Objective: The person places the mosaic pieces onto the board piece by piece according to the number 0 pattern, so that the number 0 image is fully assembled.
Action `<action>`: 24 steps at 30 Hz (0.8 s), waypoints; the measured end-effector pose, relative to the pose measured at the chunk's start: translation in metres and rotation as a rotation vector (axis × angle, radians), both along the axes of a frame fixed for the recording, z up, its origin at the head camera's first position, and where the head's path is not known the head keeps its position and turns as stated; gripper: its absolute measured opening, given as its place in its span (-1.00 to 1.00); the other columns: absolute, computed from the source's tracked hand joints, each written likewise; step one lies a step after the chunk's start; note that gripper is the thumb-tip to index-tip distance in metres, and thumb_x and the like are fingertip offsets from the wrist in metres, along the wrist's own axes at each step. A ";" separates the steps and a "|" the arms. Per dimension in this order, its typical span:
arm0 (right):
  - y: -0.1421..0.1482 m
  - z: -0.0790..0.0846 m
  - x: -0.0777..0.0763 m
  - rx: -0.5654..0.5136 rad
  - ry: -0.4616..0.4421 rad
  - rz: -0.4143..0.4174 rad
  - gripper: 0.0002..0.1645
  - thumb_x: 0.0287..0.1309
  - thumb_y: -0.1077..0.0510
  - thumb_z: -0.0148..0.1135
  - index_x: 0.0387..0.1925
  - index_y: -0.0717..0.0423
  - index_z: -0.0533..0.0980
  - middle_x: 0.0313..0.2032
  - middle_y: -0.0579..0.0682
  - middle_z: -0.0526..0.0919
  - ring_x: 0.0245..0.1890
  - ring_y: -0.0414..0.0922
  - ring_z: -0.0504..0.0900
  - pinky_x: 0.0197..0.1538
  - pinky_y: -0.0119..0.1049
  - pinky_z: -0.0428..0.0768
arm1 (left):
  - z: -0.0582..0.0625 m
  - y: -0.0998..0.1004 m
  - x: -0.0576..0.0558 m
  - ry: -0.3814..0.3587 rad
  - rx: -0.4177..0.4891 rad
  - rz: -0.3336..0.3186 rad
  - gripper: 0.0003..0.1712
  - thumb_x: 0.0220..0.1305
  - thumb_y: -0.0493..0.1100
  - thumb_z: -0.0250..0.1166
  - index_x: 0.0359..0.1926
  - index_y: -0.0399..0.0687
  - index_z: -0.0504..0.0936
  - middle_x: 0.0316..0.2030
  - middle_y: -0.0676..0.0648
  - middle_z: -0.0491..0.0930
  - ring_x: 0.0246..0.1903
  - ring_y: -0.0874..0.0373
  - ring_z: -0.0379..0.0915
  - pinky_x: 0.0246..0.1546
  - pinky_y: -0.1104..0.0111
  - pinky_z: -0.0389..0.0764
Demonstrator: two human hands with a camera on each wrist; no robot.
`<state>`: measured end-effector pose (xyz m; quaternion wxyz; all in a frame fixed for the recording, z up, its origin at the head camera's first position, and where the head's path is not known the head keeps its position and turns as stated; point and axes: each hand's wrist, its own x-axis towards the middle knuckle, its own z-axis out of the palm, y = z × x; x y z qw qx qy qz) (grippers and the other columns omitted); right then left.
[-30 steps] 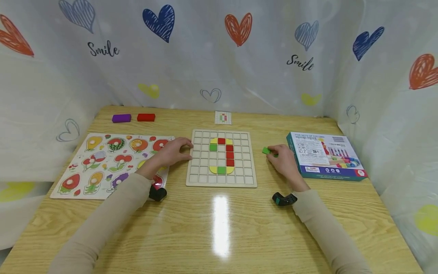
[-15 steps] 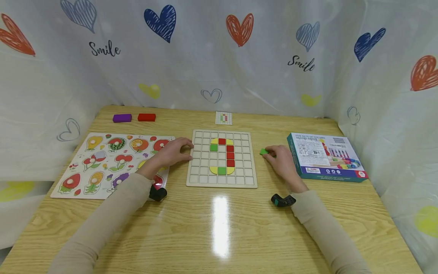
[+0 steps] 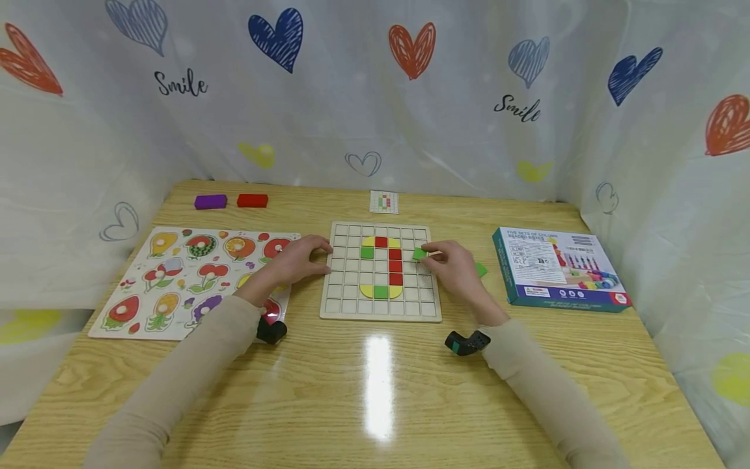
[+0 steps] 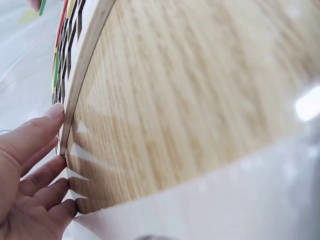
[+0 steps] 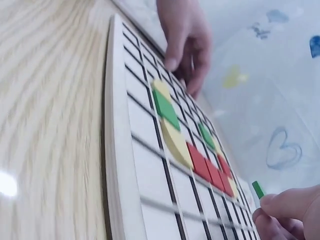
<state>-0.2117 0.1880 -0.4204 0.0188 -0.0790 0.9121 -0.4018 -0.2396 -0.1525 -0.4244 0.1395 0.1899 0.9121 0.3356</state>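
Observation:
Between thumb and fingers, my right hand pinches a green square tile over the right columns of the wooden grid board. Other green shows on the table behind that hand, mostly hidden by it. At the board's left edge, my left hand rests its thumb and fingertips against the rim, fingers loosely bent. The board bears red squares, green squares and yellow rounded corner pieces in a partial ring. In the right wrist view, the held tile stands tilted above the board.
A small pattern card lies behind the board. A fruit puzzle board sits on the left, partly under the left forearm. Purple and red blocks lie at the back left. A boxed toy set is at the right.
My right hand has lifted the green tile from the table right of the board and carried it left, over the board's right columns. The left hand has stayed at the board's edge.

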 end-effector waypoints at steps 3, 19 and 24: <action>-0.015 0.000 0.000 0.007 -0.028 0.040 -0.62 0.29 0.15 0.25 0.12 0.11 0.58 0.08 0.12 0.51 0.01 0.02 0.61 0.05 -0.10 0.59 | 0.000 0.000 0.000 0.004 0.001 -0.007 -0.51 0.23 -0.15 0.39 0.14 -0.23 0.53 0.32 -0.25 0.33 0.36 -0.16 0.14 0.37 -0.01 0.16; -0.073 -0.002 -0.008 0.139 0.116 0.271 -0.70 0.23 0.23 0.31 -0.01 0.21 0.65 -0.16 0.08 0.65 -0.19 -0.08 0.60 -0.10 -0.22 0.58 | 0.000 0.000 -0.002 -0.010 0.005 0.007 -0.53 0.25 -0.15 0.38 0.13 -0.21 0.53 0.33 -0.23 0.32 0.38 -0.14 0.12 0.38 0.01 0.14; -0.081 -0.004 -0.010 0.189 0.116 0.296 -0.72 0.25 0.24 0.28 -0.01 0.21 0.65 -0.13 0.08 0.65 -0.22 -0.09 0.53 -0.15 -0.24 0.53 | -0.002 0.000 -0.002 -0.010 -0.001 0.010 -0.54 0.25 -0.15 0.38 0.13 -0.21 0.53 0.33 -0.22 0.32 0.37 -0.13 0.13 0.38 0.01 0.15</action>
